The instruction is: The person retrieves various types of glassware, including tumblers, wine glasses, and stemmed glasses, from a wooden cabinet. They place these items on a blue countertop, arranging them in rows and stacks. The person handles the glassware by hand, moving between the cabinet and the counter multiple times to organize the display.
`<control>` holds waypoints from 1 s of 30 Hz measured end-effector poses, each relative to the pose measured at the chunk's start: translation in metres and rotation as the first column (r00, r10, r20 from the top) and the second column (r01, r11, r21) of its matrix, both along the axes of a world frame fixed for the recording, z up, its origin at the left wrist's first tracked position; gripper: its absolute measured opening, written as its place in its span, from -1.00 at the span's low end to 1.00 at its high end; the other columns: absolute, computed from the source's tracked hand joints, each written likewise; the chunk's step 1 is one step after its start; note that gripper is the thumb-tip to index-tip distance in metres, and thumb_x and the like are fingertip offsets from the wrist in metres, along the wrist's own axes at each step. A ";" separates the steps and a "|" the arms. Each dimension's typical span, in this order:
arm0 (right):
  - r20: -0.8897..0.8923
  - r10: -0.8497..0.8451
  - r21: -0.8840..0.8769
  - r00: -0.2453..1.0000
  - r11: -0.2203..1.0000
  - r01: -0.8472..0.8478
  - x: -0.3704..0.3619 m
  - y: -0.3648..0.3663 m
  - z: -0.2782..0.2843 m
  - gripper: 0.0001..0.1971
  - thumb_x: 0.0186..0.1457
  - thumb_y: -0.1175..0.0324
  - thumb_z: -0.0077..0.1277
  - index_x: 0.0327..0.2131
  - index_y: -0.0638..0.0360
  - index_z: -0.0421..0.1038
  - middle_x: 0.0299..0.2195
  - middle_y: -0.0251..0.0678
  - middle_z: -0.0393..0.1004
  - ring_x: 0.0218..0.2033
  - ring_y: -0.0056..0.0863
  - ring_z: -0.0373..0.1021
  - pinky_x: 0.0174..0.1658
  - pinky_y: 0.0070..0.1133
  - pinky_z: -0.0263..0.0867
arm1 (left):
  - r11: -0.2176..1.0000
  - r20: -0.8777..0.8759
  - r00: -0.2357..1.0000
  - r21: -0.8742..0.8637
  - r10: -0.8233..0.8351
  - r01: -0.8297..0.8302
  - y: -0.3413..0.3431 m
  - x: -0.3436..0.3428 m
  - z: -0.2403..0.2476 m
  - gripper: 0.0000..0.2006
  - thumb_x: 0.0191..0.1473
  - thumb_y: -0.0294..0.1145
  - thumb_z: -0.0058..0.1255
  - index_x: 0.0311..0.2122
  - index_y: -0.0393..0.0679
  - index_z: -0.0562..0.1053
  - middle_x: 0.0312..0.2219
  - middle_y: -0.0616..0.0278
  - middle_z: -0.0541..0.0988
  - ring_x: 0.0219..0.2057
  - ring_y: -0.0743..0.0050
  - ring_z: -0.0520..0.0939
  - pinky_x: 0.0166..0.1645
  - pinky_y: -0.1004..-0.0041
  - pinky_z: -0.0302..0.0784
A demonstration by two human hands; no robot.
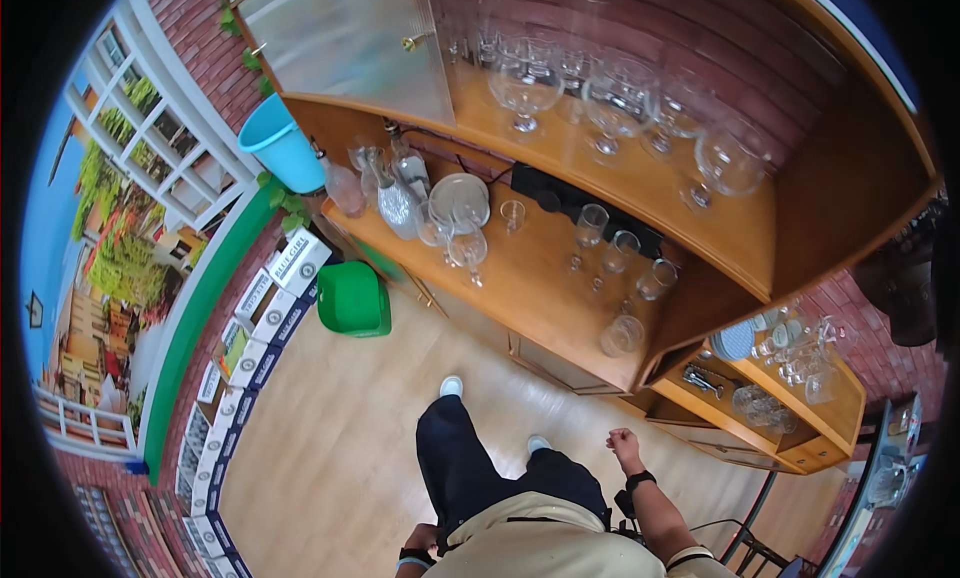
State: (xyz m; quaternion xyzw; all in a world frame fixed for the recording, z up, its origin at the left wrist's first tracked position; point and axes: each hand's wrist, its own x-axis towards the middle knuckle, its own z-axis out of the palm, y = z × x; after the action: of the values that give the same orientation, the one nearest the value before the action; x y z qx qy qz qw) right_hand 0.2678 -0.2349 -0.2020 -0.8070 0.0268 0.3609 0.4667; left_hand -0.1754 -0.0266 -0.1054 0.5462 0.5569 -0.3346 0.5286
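Observation:
My right hand (625,446) is out to the right over the wooden floor, its fingers curled in, with nothing seen in it. My left hand (424,536) hangs low beside my hip; its fingers are hidden. Neither hand touches anything I can see. Ahead stands a wooden cabinet (540,268) whose counter carries stemmed glasses (467,246), a silvery decanter (397,206), a pinkish bottle (343,188) and a round plate (460,198). Large bowl-shaped glasses (525,83) line its upper shelf. My right hand is nearest the cabinet's right end.
A green bin (353,300) is on the floor at the cabinet's left end. White and blue boxes (228,410) are stacked along the left wall under a window. A light blue bucket (282,146) is above them. More glasses (765,408) fill a lower cabinet at right.

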 end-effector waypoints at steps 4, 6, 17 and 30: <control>-0.014 -0.069 -0.056 0.998 0.996 0.068 -0.018 0.045 -0.023 -0.88 0.02 0.36 -0.13 -0.39 0.17 0.36 -0.55 -0.34 0.46 -0.56 -0.60 0.40 -0.53 -0.67 0.27 | 0.933 -0.076 0.936 -0.087 0.344 -0.350 0.098 -0.006 -0.020 -0.85 -0.07 -0.37 -0.05 -0.45 -0.22 0.47 -0.57 0.23 0.48 -0.58 0.47 0.48 -0.49 0.46 0.44; -0.010 -0.062 -0.126 0.998 0.990 0.061 -0.027 0.071 -0.035 -0.88 0.01 0.37 -0.13 -0.39 0.17 0.35 -0.56 -0.33 0.46 -0.58 -0.59 0.40 -0.56 -0.67 0.27 | 0.909 -0.012 0.926 -0.186 0.378 -0.374 0.157 -0.019 -0.037 -0.83 -0.06 -0.38 -0.04 -0.36 -0.22 0.46 -0.51 0.24 0.47 -0.52 0.46 0.48 -0.42 0.44 0.47; -0.095 0.003 0.033 0.995 0.999 0.001 -0.056 0.217 0.023 -0.84 0.08 0.30 -0.13 -0.30 0.13 0.33 -0.50 -0.36 0.45 -0.49 -0.59 0.40 -0.44 -0.63 0.28 | 0.932 0.106 0.987 -0.353 0.124 -0.080 0.336 0.004 -0.002 -0.79 -0.01 -0.25 0.01 -0.47 -0.18 0.41 -0.58 0.33 0.41 -0.55 0.58 0.43 -0.44 0.55 0.40; -0.166 0.036 -0.195 0.986 0.978 -0.068 -0.039 0.125 0.051 -0.85 0.01 0.49 -0.16 -0.32 0.32 0.33 -0.51 -0.21 0.45 -0.49 -0.48 0.43 -0.41 -0.59 0.40 | 0.894 -0.081 0.901 -0.119 0.425 -0.432 0.271 0.004 -0.076 -0.65 -0.01 -0.02 -0.11 -0.30 -0.11 0.41 -0.42 0.29 0.54 -0.43 0.40 0.53 -0.34 0.34 0.38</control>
State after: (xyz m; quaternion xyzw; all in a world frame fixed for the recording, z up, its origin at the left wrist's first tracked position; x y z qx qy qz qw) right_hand 0.2288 -0.1095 -0.1514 -0.8183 0.0794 0.4326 0.3699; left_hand -0.1711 0.2439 -0.1811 0.3643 0.6536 -0.2608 0.6100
